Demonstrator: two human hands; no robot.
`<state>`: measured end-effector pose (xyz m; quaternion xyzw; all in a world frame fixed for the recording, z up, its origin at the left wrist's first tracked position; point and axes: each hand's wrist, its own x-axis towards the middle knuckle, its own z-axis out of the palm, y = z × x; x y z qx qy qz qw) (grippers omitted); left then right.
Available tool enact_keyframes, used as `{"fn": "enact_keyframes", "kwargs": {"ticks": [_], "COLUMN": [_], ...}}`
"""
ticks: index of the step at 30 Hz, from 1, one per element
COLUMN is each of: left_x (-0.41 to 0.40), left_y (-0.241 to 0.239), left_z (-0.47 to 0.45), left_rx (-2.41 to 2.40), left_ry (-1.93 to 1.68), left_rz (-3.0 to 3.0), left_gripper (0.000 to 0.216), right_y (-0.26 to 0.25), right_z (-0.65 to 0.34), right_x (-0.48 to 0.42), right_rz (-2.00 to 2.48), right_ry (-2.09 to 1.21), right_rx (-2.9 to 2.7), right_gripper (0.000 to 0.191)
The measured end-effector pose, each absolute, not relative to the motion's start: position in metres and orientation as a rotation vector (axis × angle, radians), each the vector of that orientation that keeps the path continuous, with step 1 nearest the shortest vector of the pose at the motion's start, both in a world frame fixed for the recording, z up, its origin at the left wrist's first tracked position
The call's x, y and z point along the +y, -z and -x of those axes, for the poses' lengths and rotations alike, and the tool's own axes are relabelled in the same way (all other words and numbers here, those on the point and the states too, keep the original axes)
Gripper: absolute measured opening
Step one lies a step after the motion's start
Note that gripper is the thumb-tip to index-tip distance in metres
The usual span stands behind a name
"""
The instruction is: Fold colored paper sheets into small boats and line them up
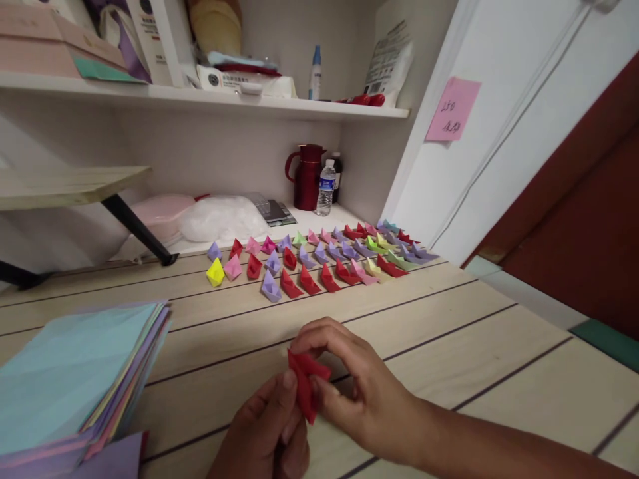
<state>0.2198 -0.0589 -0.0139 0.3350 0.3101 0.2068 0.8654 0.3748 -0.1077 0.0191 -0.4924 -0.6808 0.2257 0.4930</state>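
A small piece of folded red paper [305,386] is held between both hands above the front of the table. My left hand [272,426] pinches its left side between thumb and fingers. On its right side, my right hand [364,386] grips it with the thumb below and the fingers curled over the top. Beyond the hands stand rows of small folded paper boats, among them a red boat [309,281], a purple boat [271,286] and a yellow one [215,273]. A stack of coloured paper sheets [74,372] lies at the left, light blue on top.
The wooden table [499,346] has dark seams. Behind it are a dark red jug [307,178], a water bottle [326,188] and a clear plastic bag [222,218]. A small raised stand [74,183] is at the left, under a white shelf [279,106] with boxes.
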Motion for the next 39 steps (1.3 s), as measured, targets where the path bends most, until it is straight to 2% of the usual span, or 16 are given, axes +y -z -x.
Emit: {"fn": "enact_keyframes", "kwargs": {"ticks": [7,12,18,25,29,35,39], "left_x": [-0.058,-0.06,-0.061,-0.06,-0.061,-0.062,-0.062], "left_y": [0.015,0.011,0.014,0.018,0.021,0.023,0.022], "left_z": [-0.22,-0.22,-0.222,-0.225,-0.225,-0.227,-0.226], "left_rx": [0.648,0.653,0.628,0.558,0.557,0.575,0.577], "left_ry": [-0.491,-0.552,-0.544,-0.643,-0.623,-0.605,-0.597], "left_rz": [-0.629,-0.552,-0.541,-0.462,-0.491,-0.518,-0.529], "left_gripper": [0.06,0.062,0.06,0.055,0.061,0.062,0.063], "right_y": [-0.016,-0.019,-0.013,-0.01,-0.014,-0.015,-0.017], "right_z": [-0.374,-0.375,-0.376,-0.377,-0.376,-0.375,-0.373], "right_x": [-0.112,-0.11,-0.108,-0.103,-0.105,-0.107,-0.106], "right_rz": [1.226,1.115,1.074,1.065,1.082,1.108,1.119], "right_ry": [-0.781,-0.668,-0.659,-0.79,-0.766,-0.659,-0.601], "right_rx": [-1.47,-1.573,-1.59,-1.484,-1.545,-1.628,-1.635], "right_gripper": [0.052,0.042,0.055,0.046,0.03,0.042,0.036]}}
